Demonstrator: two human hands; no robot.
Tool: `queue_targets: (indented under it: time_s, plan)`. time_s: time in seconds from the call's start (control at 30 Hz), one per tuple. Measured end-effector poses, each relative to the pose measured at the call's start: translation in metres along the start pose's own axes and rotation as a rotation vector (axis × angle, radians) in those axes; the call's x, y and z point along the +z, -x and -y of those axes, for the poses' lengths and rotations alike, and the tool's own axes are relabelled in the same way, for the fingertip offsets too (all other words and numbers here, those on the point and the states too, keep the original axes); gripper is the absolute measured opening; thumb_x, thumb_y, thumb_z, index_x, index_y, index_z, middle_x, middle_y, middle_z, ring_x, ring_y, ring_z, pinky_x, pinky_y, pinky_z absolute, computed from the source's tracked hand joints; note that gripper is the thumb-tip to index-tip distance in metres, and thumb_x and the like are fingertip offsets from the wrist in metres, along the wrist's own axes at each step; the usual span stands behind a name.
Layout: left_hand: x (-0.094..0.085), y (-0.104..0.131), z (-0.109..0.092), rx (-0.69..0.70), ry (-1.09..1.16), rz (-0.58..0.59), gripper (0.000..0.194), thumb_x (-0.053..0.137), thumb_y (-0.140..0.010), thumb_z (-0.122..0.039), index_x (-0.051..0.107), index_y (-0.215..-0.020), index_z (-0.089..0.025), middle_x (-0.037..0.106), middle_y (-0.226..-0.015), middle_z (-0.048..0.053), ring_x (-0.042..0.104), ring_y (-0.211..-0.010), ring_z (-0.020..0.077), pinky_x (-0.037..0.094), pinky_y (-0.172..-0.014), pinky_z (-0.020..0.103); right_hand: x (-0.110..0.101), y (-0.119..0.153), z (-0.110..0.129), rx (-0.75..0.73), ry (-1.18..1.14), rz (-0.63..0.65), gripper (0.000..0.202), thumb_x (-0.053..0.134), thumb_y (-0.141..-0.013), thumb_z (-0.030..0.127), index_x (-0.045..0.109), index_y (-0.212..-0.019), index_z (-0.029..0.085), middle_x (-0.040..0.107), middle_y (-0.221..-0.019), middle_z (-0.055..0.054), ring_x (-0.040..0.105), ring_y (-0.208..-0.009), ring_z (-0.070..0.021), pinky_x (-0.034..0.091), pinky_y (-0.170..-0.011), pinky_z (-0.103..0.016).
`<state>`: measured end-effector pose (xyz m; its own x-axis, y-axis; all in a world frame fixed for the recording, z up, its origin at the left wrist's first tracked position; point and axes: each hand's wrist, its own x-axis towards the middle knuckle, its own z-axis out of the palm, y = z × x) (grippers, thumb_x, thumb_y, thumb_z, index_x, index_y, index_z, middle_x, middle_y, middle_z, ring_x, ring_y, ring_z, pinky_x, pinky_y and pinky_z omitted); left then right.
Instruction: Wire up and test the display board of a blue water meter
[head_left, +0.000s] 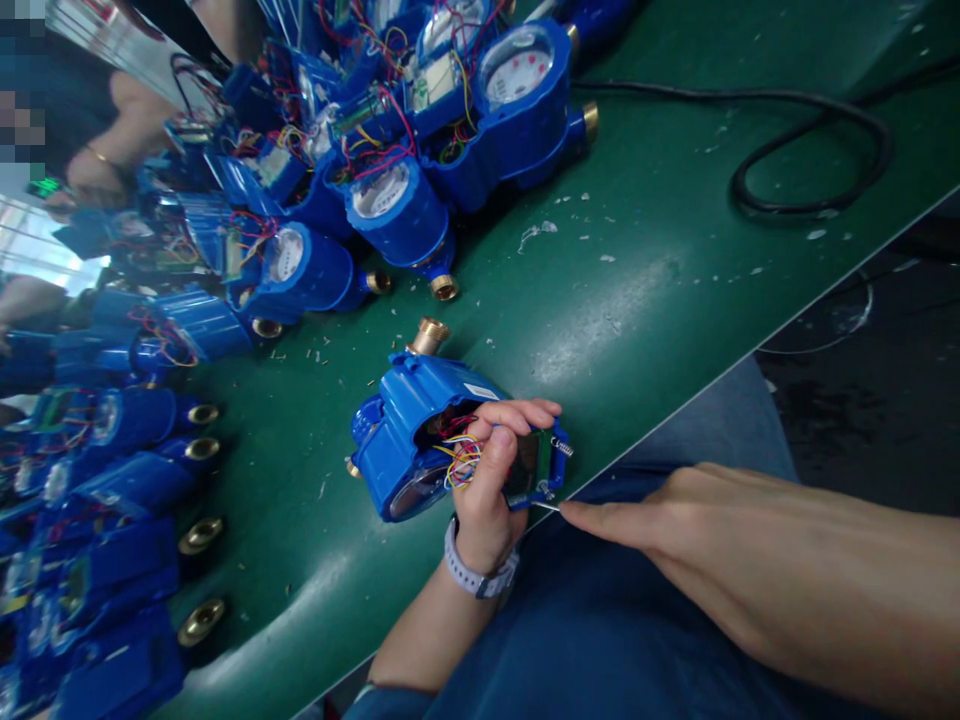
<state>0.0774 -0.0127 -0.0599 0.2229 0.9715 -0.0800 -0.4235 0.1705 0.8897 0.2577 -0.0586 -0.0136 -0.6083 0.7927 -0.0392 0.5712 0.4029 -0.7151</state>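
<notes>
A blue meter housing (439,385) with a brass end lies on the green table near its front edge, coloured wires coming out of its open side. My left hand (491,470), with a watch strap round the wrist, is closed on a blue frame (559,465) that holds a green board and has small springs at its edge. My right hand (675,520) comes in from the right, index finger stretched toward the frame's lower corner. A thin metal piece (546,505) shows at that fingertip; the other fingers are hidden beneath the hand.
Several blue meters (397,215) with brass ends and loose wires fill the back and left of the green table (637,330). A black cable (810,95) loops at the back right. Another person's arm (127,130) shows at the upper left. Small scraps dot the tabletop.
</notes>
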Motion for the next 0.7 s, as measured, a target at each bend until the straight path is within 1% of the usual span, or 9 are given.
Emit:
queue_targets:
  time_s: [0.17,0.27,0.4,0.57,0.7]
  plan:
    - [0.002,-0.001,-0.002,-0.025,-0.015,-0.037,0.017,0.063,-0.090,-0.037,0.066,-0.082,-0.022,0.066,-0.085,0.002,0.065,-0.094,0.0211,0.049,-0.096,0.038,0.012,0.009,0.003,-0.050,0.145,-0.084,0.067,0.044,-0.069,-0.001,0.059,-0.130,0.021,0.069,-0.075,0.001,0.059,-0.052,-0.0148,0.042,-0.049,-0.026]
    - [0.004,-0.003,-0.003,-0.038,0.007,-0.038,0.017,0.064,-0.089,-0.036,0.066,-0.082,-0.021,0.067,-0.084,0.002,0.065,-0.093,0.0205,0.049,-0.095,0.037,0.015,0.011,0.004,-0.095,0.241,-0.108,0.066,0.043,-0.067,-0.002,0.059,-0.129,0.016,0.065,-0.067,0.002,0.056,-0.046,-0.0157,0.037,-0.044,-0.028]
    - [0.005,-0.004,-0.004,-0.061,0.007,-0.044,0.018,0.066,-0.088,-0.038,0.066,-0.080,-0.021,0.066,-0.083,0.002,0.066,-0.091,0.0205,0.050,-0.095,0.038,0.017,0.012,0.008,-0.135,0.361,-0.131,0.066,0.041,-0.067,-0.003,0.058,-0.130,0.011,0.061,-0.063,0.000,0.054,-0.042,-0.0159,0.033,-0.041,-0.029]
    - [0.005,-0.005,-0.005,-0.082,0.066,-0.039,0.017,0.067,-0.088,-0.036,0.066,-0.082,-0.020,0.067,-0.084,0.001,0.066,-0.093,0.0188,0.050,-0.095,0.034,0.022,0.014,0.013,-0.112,0.471,-0.197,0.067,0.037,-0.063,-0.004,0.063,-0.122,0.012,0.060,-0.060,0.000,0.051,-0.038,-0.0150,0.033,-0.039,-0.028]
    - [0.004,-0.008,-0.007,-0.156,0.115,-0.097,0.018,0.068,-0.087,-0.037,0.065,-0.082,-0.021,0.065,-0.086,-0.001,0.066,-0.094,0.0174,0.050,-0.097,0.033,0.029,0.015,0.011,-0.101,0.436,-0.202,0.068,0.039,-0.064,-0.004,0.060,-0.126,0.012,0.060,-0.062,0.001,0.054,-0.039,-0.0144,0.033,-0.038,-0.028]
